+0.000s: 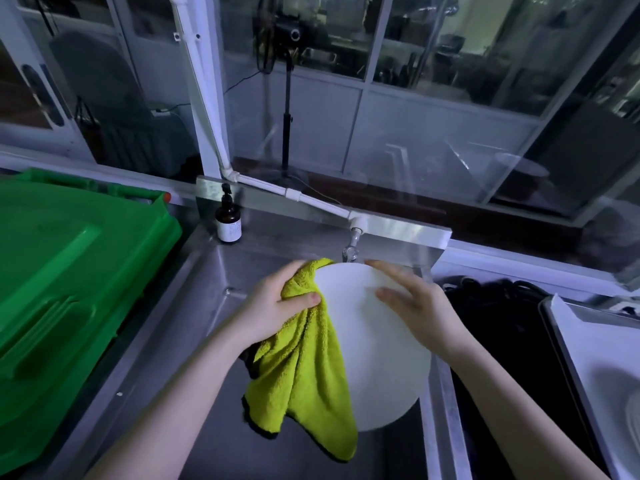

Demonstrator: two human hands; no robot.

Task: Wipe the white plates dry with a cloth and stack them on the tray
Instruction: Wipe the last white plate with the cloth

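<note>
A round white plate (377, 362) is held tilted over the steel sink (194, 306). My right hand (415, 306) grips its upper right rim, thumb on the face and fingers behind. My left hand (277, 303) pinches a yellow-green cloth (304, 368) against the plate's upper left edge; the cloth hangs down over the plate's left side. At the far right a white tray (588, 344) holds the edge of another plate (632, 410), mostly cut off by the frame.
A green plastic bin lid (69, 271) fills the left. A brown pump bottle (228, 221) stands at the sink's back left corner. A tap (351, 251) on a white pipe is just behind the plate. Dark items (502, 323) lie between sink and tray.
</note>
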